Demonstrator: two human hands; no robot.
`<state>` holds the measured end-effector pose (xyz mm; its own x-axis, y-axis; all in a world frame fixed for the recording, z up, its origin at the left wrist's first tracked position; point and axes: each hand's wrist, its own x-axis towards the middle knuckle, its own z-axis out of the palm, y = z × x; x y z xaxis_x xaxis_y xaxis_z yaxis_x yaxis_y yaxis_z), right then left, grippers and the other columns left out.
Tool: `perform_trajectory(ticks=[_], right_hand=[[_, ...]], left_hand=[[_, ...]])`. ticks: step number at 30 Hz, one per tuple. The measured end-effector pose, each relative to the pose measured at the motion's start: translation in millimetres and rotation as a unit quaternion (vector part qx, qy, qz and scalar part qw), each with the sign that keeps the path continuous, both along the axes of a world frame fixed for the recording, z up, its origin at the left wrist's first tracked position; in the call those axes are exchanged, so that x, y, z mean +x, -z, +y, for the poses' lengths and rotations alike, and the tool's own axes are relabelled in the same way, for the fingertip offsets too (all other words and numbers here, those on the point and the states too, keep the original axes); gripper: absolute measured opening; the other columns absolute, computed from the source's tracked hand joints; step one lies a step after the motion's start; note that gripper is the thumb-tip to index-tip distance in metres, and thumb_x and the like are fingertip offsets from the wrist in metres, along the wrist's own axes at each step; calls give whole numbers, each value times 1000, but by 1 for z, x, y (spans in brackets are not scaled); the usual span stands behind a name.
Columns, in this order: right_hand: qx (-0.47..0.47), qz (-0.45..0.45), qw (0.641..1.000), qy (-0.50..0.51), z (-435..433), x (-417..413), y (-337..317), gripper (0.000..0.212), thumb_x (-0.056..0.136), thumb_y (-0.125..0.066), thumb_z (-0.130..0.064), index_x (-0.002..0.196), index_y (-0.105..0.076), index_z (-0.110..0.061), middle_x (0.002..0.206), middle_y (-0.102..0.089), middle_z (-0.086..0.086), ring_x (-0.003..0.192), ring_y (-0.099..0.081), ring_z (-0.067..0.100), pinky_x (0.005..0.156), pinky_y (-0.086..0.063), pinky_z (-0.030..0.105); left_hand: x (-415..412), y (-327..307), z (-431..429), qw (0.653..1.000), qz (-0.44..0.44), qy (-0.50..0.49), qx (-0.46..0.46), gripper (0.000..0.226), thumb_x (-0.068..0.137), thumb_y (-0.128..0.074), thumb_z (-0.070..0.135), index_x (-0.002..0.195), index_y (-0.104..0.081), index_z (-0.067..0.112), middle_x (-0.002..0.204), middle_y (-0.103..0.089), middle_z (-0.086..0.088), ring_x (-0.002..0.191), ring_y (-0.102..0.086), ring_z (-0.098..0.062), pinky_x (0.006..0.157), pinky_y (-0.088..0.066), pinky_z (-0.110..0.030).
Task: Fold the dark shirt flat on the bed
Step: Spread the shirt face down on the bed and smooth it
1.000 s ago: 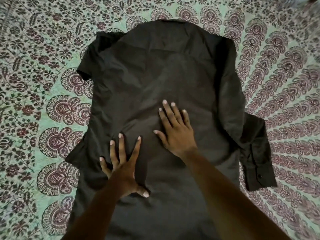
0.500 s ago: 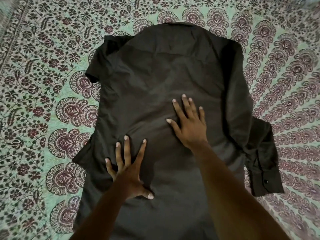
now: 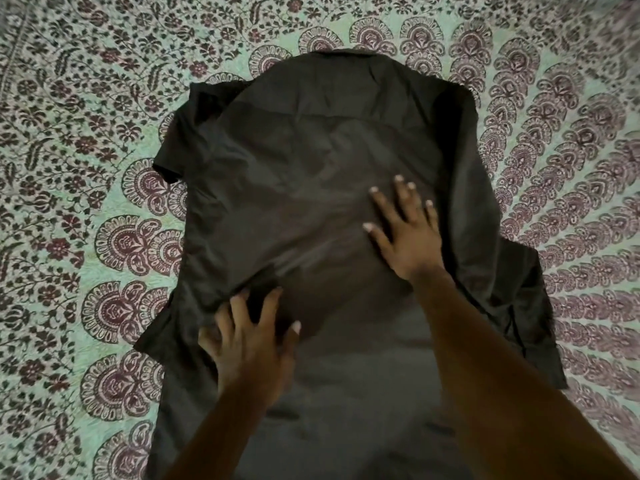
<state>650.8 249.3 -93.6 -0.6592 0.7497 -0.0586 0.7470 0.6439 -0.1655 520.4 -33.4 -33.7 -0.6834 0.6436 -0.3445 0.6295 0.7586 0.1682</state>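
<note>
- My dark shirt (image 3: 311, 188) lies spread back-up on the bed's printed cover (image 3: 69, 188). Its collar end points to the far edge and its hem to the near edge, where it runs out of view under my arms.
- My right hand (image 3: 408, 237) lies palm down on the middle of the shirt, a little to its right side. The fingers are straight and fanned and grip nothing.
- My left hand (image 3: 249, 344) rests palm down lower on the shirt, closer to the near edge and the left side. The fingers are spread and barely bent, with their tips against a raised crease (image 3: 221, 292). The hand is blurred, but I see no cloth pinched.
- The right sleeve (image 3: 519, 306) lies doubled along the shirt's right side, its end on the cover.
- The left sleeve (image 3: 180, 140) sits bunched at the far-left shoulder.
- The cover is pale green with maroon paisley fans.
</note>
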Motion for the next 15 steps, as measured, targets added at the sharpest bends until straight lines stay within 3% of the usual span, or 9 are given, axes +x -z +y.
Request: perform_trajectory(ticks=[2,4,7,10,12,15], right_hand=[[-63,38,981,178,22,5,-5,73,101,-38,-67,165,-19,-36,174,-11,9,158,-19,35,125,-27,52],[-79,34,965,248,38,-3,-12,79,102,-39,-66,166,-16,-26,172,-14,16,155,-23,41,122,-33,55],[25,48,996,67,44,-33,-17,77,105,-37,-58,165,-21,-12,173,-9,16,160,-10,38,127,-17,52],[-3,29,991,-132,50,-54,-7,71,105,-36,-60,166,-22,-25,175,-7,5,162,-6,27,129,-19,53],[6,-8,993,-120,67,-48,3,70,102,-33,-68,164,-18,-40,175,-4,-3,162,-6,22,128,-17,54],[-8,64,994,86,107,-24,8,74,99,-36,-69,164,-22,-37,175,-6,2,161,-9,30,129,-20,50]], left_hand=[[-13,-3,38,997,43,-10,62,55,88,-50,56,131,-62,24,137,-46,-13,120,-44,-38,98,-38,-60],[-30,0,84,990,55,58,118,55,92,-52,48,139,-57,21,153,-43,-10,134,-43,-37,104,-37,-56],[-60,17,142,979,67,154,118,72,94,-52,52,160,-35,25,173,-21,-3,158,-24,-29,118,-28,-56],[-81,39,159,980,79,157,89,80,96,-41,65,166,-21,31,177,-8,0,162,-12,-25,125,-20,-55],[-85,48,156,981,84,157,78,81,96,-34,70,167,-17,34,177,-6,2,163,-10,-23,127,-17,-54],[-85,51,156,980,88,156,86,82,95,-35,71,166,-17,36,177,-6,4,163,-10,-21,128,-17,-53]])
